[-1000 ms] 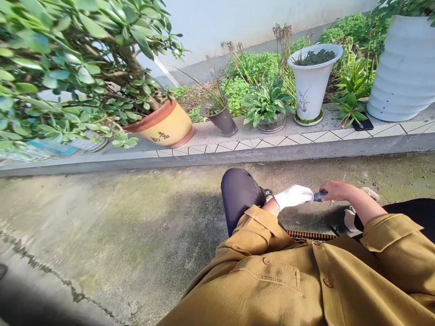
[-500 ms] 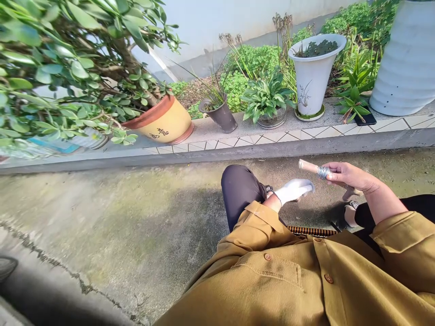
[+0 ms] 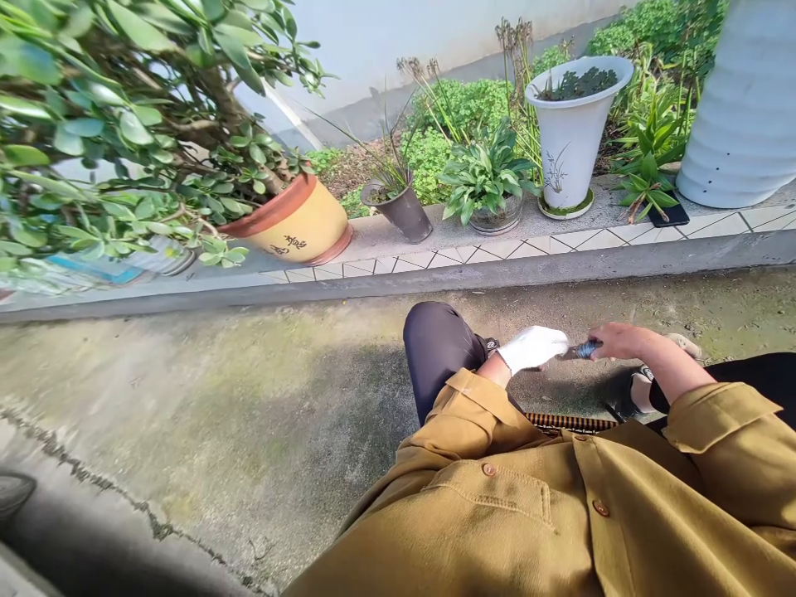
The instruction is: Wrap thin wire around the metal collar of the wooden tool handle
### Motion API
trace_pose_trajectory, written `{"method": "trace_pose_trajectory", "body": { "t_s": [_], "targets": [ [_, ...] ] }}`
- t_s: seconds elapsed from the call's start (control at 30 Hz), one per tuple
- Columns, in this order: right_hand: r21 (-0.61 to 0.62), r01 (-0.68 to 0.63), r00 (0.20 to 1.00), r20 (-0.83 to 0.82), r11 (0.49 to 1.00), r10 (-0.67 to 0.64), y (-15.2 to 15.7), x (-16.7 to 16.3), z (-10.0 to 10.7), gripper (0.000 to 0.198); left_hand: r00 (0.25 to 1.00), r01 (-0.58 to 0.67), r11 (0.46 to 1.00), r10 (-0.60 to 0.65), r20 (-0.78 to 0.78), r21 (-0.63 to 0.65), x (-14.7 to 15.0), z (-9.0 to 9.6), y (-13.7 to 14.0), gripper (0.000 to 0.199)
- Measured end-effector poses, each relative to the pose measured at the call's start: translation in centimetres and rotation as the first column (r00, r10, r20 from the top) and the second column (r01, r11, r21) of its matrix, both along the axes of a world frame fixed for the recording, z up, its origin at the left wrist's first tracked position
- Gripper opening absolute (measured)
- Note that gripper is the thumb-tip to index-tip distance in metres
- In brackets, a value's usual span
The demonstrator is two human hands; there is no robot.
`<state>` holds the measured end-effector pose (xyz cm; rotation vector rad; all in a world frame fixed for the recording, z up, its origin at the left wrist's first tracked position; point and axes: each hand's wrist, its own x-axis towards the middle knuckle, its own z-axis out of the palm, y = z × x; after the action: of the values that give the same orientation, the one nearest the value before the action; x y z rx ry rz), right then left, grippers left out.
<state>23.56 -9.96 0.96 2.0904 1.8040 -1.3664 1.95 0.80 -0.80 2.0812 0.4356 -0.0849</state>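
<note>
**Silvery coil (image 3: 585, 350) held low, open ground to the left**

Here in the head view, the bare right hand (image 3: 620, 341) has its fingers curled over the near end of that coil, while the white-gloved left hand (image 3: 533, 348) faces it, fingers bunched together. Whether the glove pinches anything, I cannot tell; a short dark stretch (image 3: 568, 355) reaches from the coil towards its fingertips, with the meeting point too small to read. Past the right wrist a pale thing (image 3: 684, 344) shows, and its link to the coil is hidden.

Doing this well, I'd judge, calls for a firm right grip as an anchor, short and even movements from the left, and turns kept snug so nothing slips. Bare fingers should mind any sharp end.

Now the edges! The left knee (image 3: 429, 352) crowds the gloved side, and a shoe (image 3: 629, 394) sits just below the right wrist. Ahead lies a strip of ground, then the tiled ledge (image 3: 497, 280) with 1 white flared pot (image 3: 567, 157) above. Widest room: the concrete (image 3: 249, 414) beyond that knee.
</note>
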Motion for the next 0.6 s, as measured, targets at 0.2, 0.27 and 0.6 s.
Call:
{"method": "trace_pose_trajectory", "body": {
  "t_s": [0.2, 0.27, 0.6],
  "targets": [
    [-0.062, -0.11, 0.913, -0.4, 0.992, 0.076, -0.7, -0.4, 3.0, 0.04, 0.995, -0.076, 0.994, 0.08, 0.064, -0.073, 0.2, -1.0, 0.7, 0.025],
    [0.046, -0.024, 0.895, -0.444, 0.999, 0.042, -1.1, 0.4, 4.3, 0.056, 0.989, -0.126, 0.984, 0.134, 0.058, -0.125, 0.3, -1.1, 0.7, 0.03],
    [0.232, 0.618, 0.775, -0.34, 0.752, -0.532, -0.6, 3.1, 2.3, 0.059, 0.998, 0.056, 0.968, -0.057, 0.006, -0.245, 0.3, 1.2, -1.7, 0.028]
  ]
}}
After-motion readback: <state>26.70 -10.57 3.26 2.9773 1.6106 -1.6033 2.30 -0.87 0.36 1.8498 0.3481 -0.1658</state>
